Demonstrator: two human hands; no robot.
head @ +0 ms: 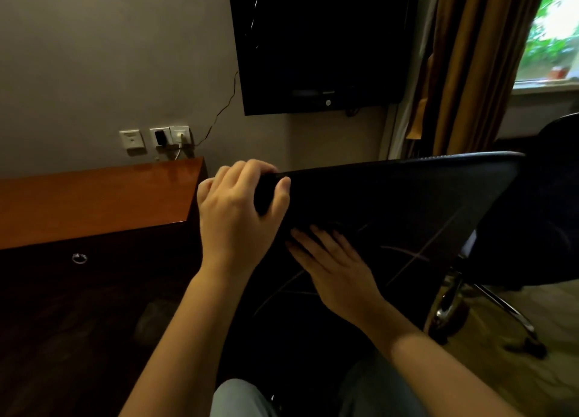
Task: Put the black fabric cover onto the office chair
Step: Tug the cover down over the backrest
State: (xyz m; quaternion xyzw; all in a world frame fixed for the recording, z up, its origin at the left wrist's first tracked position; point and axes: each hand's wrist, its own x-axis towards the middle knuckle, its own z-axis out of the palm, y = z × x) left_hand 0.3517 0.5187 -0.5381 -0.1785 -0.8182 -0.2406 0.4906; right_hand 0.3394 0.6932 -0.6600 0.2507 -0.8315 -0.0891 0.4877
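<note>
2 hands on job. Black fabric cover (391,203) sits mid-frame over back of office chair (448,303), long axis running left to right, top edge climbing slightly toward right, left corner pointing at glossy wooden desk (94,203). Left hand (238,209) clenched round that corner, thumb in front. Right hand (338,269) flat on cover just below, fingers straight, pressing. Cover matte, fine-grained, faint pale lines; chair base shiny chrome.

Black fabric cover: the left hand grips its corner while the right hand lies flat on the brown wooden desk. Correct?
No. The head view shows the right hand lying flat on the black fabric cover, not the brown wooden desk; the left hand grips its corner.
</note>
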